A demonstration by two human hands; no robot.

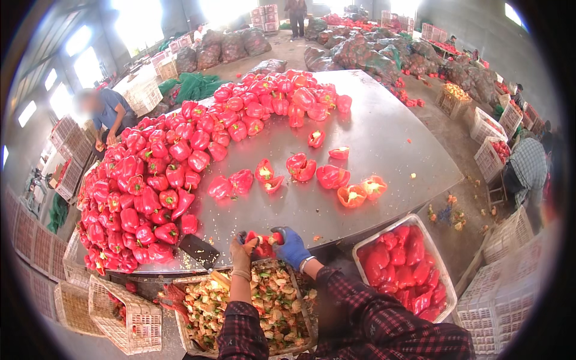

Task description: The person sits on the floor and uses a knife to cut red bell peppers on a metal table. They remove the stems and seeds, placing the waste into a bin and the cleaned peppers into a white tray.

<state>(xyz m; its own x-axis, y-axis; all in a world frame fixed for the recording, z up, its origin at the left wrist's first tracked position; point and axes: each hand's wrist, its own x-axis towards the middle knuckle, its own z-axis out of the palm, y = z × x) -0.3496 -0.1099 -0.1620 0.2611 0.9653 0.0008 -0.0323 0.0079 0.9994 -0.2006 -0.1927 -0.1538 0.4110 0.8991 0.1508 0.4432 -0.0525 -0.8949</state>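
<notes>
Both hands are at the near edge of the metal table (pixel 270 216). My left hand (pixel 243 254), in a worn tan glove, and my right hand (pixel 291 246), in a blue glove, grip a red bell pepper (pixel 263 246) between them; it looks split open. A cleaver (pixel 200 251) with a wooden handle lies left of my left hand, seeds on its blade. Beyond the hands lie several opened peppers, among them an orange-red one (pixel 352 195). Whole red peppers (pixel 148 198) are heaped on the left and far side. Under my forearms stands a crate of pepper cores (pixel 265 301).
A crate of red pepper pieces (pixel 400 270) stands at the right against the table. Plastic crates (pixel 135 315) are on the floor at left, more (pixel 499 292) at right. One person (pixel 110 110) sits beyond the heap; another (pixel 531 162) bends at far right. Filled net sacks (pixel 360 56) lie behind.
</notes>
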